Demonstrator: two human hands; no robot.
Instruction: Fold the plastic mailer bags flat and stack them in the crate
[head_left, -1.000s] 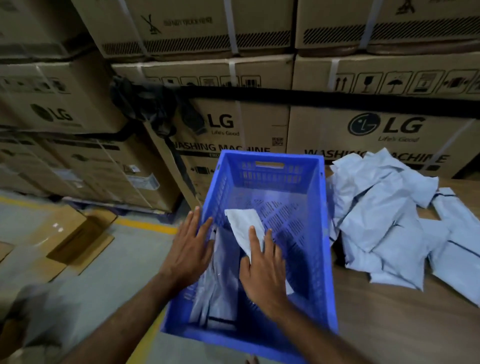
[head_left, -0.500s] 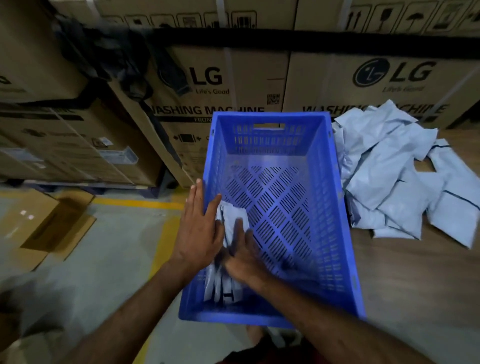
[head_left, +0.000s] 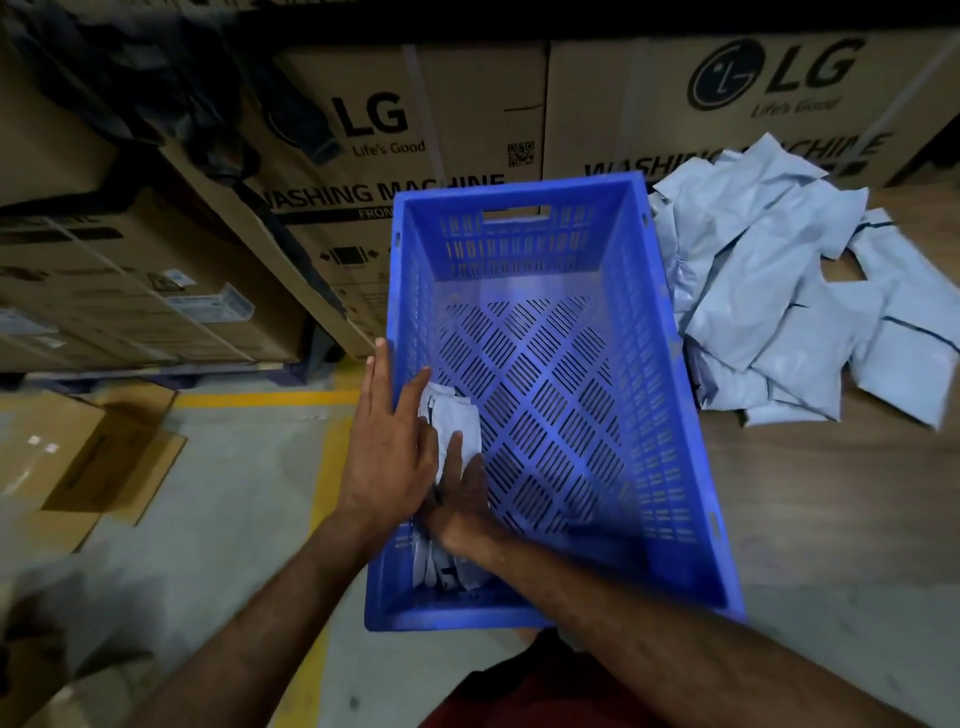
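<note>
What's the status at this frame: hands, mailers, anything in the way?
Both hands flat: left hand, right hand pressing folded mailers against the crate left wall. Loose mailer pile waits on table. No obstruction.

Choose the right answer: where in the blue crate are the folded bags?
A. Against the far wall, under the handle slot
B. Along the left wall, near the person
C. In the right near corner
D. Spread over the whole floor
B. The folded bags stand by the left wall of the crate, at its near end, between the left hand and the right hand; the rest of the slotted floor is bare.
</note>
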